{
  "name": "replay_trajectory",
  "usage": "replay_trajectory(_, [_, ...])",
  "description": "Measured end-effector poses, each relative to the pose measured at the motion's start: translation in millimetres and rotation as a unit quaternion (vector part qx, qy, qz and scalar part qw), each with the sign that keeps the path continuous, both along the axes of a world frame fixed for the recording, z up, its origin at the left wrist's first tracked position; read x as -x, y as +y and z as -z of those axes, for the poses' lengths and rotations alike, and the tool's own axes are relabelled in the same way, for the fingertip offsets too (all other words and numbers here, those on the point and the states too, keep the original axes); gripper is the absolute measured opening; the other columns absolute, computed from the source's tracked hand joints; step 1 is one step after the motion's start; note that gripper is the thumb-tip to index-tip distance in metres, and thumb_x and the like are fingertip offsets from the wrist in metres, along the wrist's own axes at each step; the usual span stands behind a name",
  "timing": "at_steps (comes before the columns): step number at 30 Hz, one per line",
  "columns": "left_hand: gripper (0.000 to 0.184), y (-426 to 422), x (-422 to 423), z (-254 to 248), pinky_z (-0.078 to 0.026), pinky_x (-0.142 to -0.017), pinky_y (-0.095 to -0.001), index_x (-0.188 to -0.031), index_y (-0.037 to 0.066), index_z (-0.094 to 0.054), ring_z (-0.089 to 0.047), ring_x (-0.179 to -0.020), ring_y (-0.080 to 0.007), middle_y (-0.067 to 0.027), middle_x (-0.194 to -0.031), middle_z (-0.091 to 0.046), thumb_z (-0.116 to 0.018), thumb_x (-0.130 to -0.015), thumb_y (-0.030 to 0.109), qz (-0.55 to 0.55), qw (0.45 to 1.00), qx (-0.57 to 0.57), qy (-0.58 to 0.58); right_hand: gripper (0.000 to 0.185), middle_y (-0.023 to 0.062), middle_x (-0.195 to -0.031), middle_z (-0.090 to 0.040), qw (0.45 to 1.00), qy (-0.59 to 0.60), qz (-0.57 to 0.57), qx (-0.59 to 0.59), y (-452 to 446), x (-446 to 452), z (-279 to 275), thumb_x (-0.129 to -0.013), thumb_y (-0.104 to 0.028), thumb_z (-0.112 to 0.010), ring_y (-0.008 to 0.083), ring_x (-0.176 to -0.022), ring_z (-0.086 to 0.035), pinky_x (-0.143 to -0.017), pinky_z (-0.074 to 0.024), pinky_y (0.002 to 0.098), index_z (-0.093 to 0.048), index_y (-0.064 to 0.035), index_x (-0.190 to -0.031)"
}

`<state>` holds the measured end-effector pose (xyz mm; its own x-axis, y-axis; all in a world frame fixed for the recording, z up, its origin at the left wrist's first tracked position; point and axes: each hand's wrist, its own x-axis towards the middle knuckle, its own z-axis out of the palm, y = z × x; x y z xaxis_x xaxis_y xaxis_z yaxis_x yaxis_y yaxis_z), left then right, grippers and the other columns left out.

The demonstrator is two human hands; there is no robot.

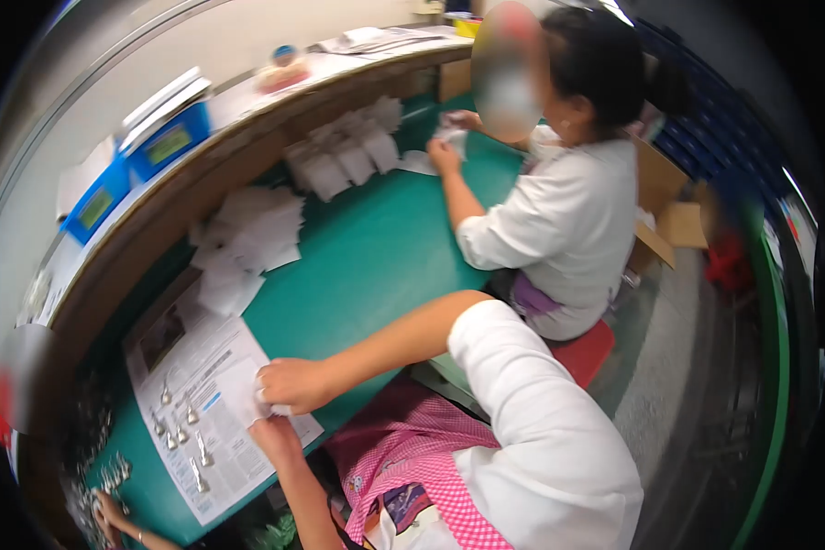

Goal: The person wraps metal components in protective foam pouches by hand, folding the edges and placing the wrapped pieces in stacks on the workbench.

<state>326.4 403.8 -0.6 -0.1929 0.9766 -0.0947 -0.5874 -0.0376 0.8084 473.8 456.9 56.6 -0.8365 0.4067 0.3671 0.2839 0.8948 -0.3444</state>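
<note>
Over the edge of a newspaper sheet (pixel 234 458) on the green table, my right hand (pixel 295 383) and my left hand (pixel 277 438) meet with fingers pinched round a small piece of white paper (pixel 270 405). Whether something is wrapped inside it cannot be made out. My right hand is on the upper side, my left hand just below it. Several small silver metal pieces (pixel 192 415) lie on the newspaper to the left of my hands. A pile of white paper sheets (pixel 238 240) lies above the newspaper.
A co-worker (pixel 559 211) sits at upper right, handling white paper. Another person's hand (pixel 108 513) is by metal pieces (pixel 115 472) at lower left. White paper bundles (pixel 344 156) lie against the shelf (pixel 247 110). Blue bins (pixel 167 139) stand on it.
</note>
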Motion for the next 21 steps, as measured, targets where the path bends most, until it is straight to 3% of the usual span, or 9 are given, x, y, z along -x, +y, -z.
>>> replay_trajectory(4, [0.039, -20, -1, -15, -0.053, -0.082, -0.0361, -0.129, 0.000, -0.044, -0.058, -0.107, -0.0227, -0.0145, -0.124, -0.054, -0.044, -0.099, 0.025, -0.040, 0.998, 0.008, 0.050, 0.023, 0.0174, -0.103, -0.056, 0.990, 0.057, 0.095, 0.092, -10, -5, -13, -0.078, -0.012, -0.062, 0.0335, -0.102, -0.053, -0.087, -0.0425, 0.0443, -0.060, -0.0043, -0.099])
replay_trajectory(5, [0.040, -22, -1, -18, -0.053, -0.074, -0.0321, -0.129, 0.000, -0.043, -0.062, -0.100, -0.0222, -0.0157, -0.121, -0.056, -0.045, -0.099, 0.025, -0.052, 0.995, 0.027, 0.077, 0.023, 0.0185, -0.107, -0.056, 0.981, 0.097, 0.125, 0.112, -12, -8, -17, -0.079, -0.013, -0.062, 0.0341, -0.104, -0.052, -0.088, -0.0421, 0.0443, -0.060, -0.0042, -0.101])
replay_trajectory(9, [0.038, -36, -8, -22, -0.051, -0.063, -0.0284, -0.126, -0.001, -0.046, -0.065, -0.086, -0.0211, -0.0148, -0.110, -0.060, -0.047, -0.098, 0.024, 0.020, 0.985, 0.000, 0.174, 0.024, 0.0211, -0.109, -0.059, 0.941, 0.220, 0.201, 0.160, -6, -16, -3, -0.085, -0.018, -0.061, 0.0343, -0.103, -0.056, -0.088, -0.0441, 0.0427, -0.061, -0.0016, -0.102])
replay_trajectory(12, [0.033, -44, -17, -25, -0.048, -0.057, -0.0266, -0.120, -0.002, -0.050, -0.065, -0.077, -0.0198, -0.0128, -0.099, -0.063, -0.048, -0.097, 0.022, 0.042, 0.978, -0.029, 0.200, 0.024, 0.0197, -0.100, -0.064, 0.940, 0.115, 0.146, 0.286, -5, -42, -21, -0.085, -0.019, -0.060, 0.0321, -0.093, -0.062, -0.081, -0.0478, 0.0406, -0.061, -0.0004, -0.100])
replay_trajectory(14, [0.030, -48, -18, -24, -0.046, -0.055, -0.0254, -0.116, -0.003, -0.054, -0.065, -0.072, -0.0187, -0.0112, -0.094, -0.064, -0.049, -0.096, 0.020, 0.031, 0.975, -0.013, 0.219, 0.023, 0.0169, -0.088, -0.066, 0.957, 0.106, 0.143, 0.227, -15, -52, -26, -0.086, -0.020, -0.059, 0.0301, -0.084, -0.065, -0.076, -0.0498, 0.0391, -0.061, -0.0011, -0.098])
replay_trajectory(17, [0.030, -54, -19, -19, -0.045, -0.052, -0.0240, -0.118, -0.001, -0.051, -0.063, -0.067, -0.0163, -0.0094, -0.097, -0.063, -0.052, -0.096, 0.019, 0.018, 0.978, -0.009, 0.206, 0.023, 0.0173, -0.086, -0.066, 0.951, 0.125, 0.136, 0.247, -23, -59, -20, -0.086, -0.021, -0.059, 0.0311, -0.081, -0.065, -0.073, -0.0498, 0.0385, -0.063, -0.0016, -0.097])
replay_trajectory(21, [0.024, -68, -33, -21, -0.043, -0.052, -0.0211, -0.115, 0.000, -0.052, -0.059, -0.061, -0.0107, -0.0074, -0.089, -0.064, -0.051, -0.095, 0.013, -0.001, 0.979, 0.014, 0.201, 0.021, 0.0143, -0.086, -0.067, 0.917, 0.110, 0.167, 0.345, -37, -68, -22, -0.087, -0.017, -0.061, 0.0241, -0.081, -0.065, -0.073, -0.0503, 0.0344, -0.062, -0.0013, -0.100])
